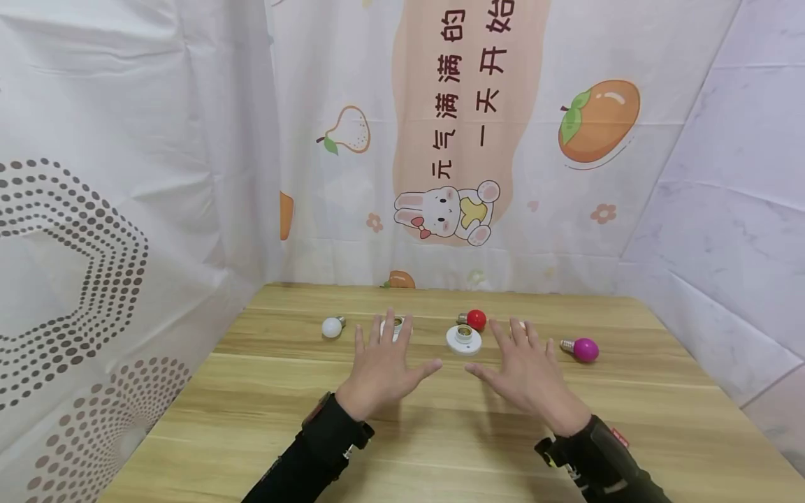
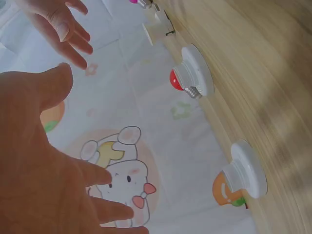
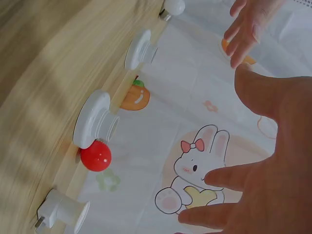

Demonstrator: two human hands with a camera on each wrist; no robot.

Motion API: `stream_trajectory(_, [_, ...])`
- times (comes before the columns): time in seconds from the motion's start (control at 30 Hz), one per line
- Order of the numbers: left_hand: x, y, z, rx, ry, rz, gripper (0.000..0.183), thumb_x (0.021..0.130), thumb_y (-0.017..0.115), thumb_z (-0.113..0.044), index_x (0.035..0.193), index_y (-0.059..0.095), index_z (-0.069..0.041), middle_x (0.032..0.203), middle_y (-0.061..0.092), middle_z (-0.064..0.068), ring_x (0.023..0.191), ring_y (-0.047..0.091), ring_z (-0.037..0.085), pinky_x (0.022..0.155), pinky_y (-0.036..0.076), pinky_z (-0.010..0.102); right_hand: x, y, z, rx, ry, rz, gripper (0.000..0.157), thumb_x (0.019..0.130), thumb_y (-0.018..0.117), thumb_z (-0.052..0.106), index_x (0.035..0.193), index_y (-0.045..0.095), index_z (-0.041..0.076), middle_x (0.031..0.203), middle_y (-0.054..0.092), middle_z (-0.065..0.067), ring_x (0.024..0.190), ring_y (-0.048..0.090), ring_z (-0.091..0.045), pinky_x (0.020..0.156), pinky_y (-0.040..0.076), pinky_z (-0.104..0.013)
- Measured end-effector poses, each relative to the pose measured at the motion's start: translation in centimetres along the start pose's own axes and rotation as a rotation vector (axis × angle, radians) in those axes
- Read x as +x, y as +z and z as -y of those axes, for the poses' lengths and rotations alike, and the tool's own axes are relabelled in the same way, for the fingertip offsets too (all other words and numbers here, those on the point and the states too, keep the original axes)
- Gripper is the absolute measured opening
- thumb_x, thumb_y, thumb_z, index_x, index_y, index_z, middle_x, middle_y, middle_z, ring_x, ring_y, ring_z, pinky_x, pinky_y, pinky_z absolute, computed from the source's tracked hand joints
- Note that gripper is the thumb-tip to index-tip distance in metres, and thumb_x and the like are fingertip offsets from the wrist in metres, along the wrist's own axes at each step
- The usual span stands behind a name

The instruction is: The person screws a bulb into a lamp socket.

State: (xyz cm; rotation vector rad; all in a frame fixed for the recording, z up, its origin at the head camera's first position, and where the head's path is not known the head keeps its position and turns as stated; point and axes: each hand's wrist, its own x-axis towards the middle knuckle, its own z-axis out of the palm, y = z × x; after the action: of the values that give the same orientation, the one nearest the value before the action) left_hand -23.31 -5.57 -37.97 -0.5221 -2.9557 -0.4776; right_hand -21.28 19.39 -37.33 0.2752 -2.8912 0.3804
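Both L hand (image 1: 382, 370) and R hand (image 1: 527, 374) are hovering over the tabletop (image 1: 440, 447), fingers spread wide & straight, gripping nothing; thumbs are pointing in toward each other w/ a gap btwn. In the head view, L fingers are partly covering the L socket (image 2: 248, 170), a round white base that's sitting flat nr the far edge, L of ctr. The mid socket (image 1: 464, 341), same type, is standing farther R, nr the ctr of the far edge, its opening facing up. A red bulb (image 1: 476, 320) is lying on its side just behind the mid socket, toward the far edge; can't tell if they're touching. A white plug-in holder (image 3: 63, 212) w/ metal showing at its side is standing farther R, mostly hiding behind R fingers in the head view. A white bulb (image 1: 331, 327) is lying toward the far L corner, cap pointing R. A magenta bulb (image 1: 586, 350) is lying toward the R edge, beyond R hand, cap pointing L. Past the far edge, a printed cloth (image 1: 333, 230) is hanging.
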Motion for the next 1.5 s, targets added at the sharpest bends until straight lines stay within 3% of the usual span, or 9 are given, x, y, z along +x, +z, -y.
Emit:
stream_trajectory(0.23, [2.0, 0.4, 0.8, 0.024, 0.001, -0.073, 0.098, 0.091, 0.048, -0.077, 0.161, 0.028, -0.011, 0.163, 0.024, 0.025, 0.149, 0.021, 0.047, 0.115, 0.016, 0.071, 1.3, -0.2, -1.1, 0.004, 0.018, -0.011, 0.094, 0.091, 0.063, 0.066, 0.154, 0.039, 0.001, 0.152, 0.033, -0.038, 0.139, 0.028, -0.061, 0.105, 0.019, -0.081])
stream_trajectory(0.4, [3.1, 0.8, 1.5, 0.014, -0.035, -0.084, 0.097, 0.091, 0.049, -0.076, 0.161, 0.030, -0.013, 0.163, 0.025, 0.025, 0.149, 0.023, 0.045, 0.115, 0.021, 0.068, 2.2, 0.0, -2.3, 0.034, 0.035, -0.009, 0.094, 0.092, 0.063, 0.064, 0.154, 0.036, -0.002, 0.153, 0.031, -0.039, 0.139, 0.026, -0.061, 0.107, 0.018, -0.080])
stream_trajectory(0.77, [4.7, 1.1, 3.4, -0.182, -0.036, -0.149, 0.084, 0.097, 0.058, -0.059, 0.158, 0.034, -0.006, 0.159, 0.030, 0.029, 0.146, 0.030, 0.045, 0.115, 0.030, 0.062, 3.8, 0.6, -5.1, 0.051, 0.072, 0.014, 0.098, 0.093, 0.055, 0.068, 0.155, 0.032, -0.004, 0.153, 0.028, -0.041, 0.139, 0.025, -0.061, 0.111, 0.020, -0.074])
stream_trajectory(1.0, [6.0, 1.8, 4.2, -0.219, -0.068, -0.127, 0.082, 0.099, 0.056, -0.058, 0.158, 0.033, -0.006, 0.159, 0.030, 0.028, 0.146, 0.030, 0.044, 0.115, 0.031, 0.060, 4.3, 1.4, -6.8, 0.065, 0.085, 0.008, 0.091, 0.096, 0.061, 0.057, 0.153, 0.032, -0.008, 0.149, 0.032, -0.043, 0.136, 0.031, -0.061, 0.109, 0.027, -0.072])
stream_trajectory(1.17, [6.7, 2.6, 4.5, -0.232, -0.054, -0.123, 0.078, 0.100, 0.057, -0.053, 0.157, 0.035, -0.004, 0.156, 0.036, 0.028, 0.145, 0.033, 0.043, 0.116, 0.031, 0.057, 4.8, 2.3, -8.1, 0.090, 0.097, 0.019, 0.090, 0.095, 0.063, 0.054, 0.152, 0.033, -0.009, 0.146, 0.036, -0.043, 0.133, 0.036, -0.059, 0.105, 0.034, -0.071])
stream_trajectory(1.5, [7.8, 3.7, 4.7, -0.231, -0.060, -0.092, 0.067, 0.102, 0.058, -0.043, 0.153, 0.042, -0.002, 0.150, 0.044, 0.025, 0.138, 0.042, 0.043, 0.111, 0.038, 0.054, 5.6, 3.9, -9.5, 0.142, 0.158, 0.092, 0.087, 0.096, 0.063, 0.048, 0.151, 0.032, -0.012, 0.145, 0.037, -0.044, 0.131, 0.040, -0.060, 0.100, 0.040, -0.070])
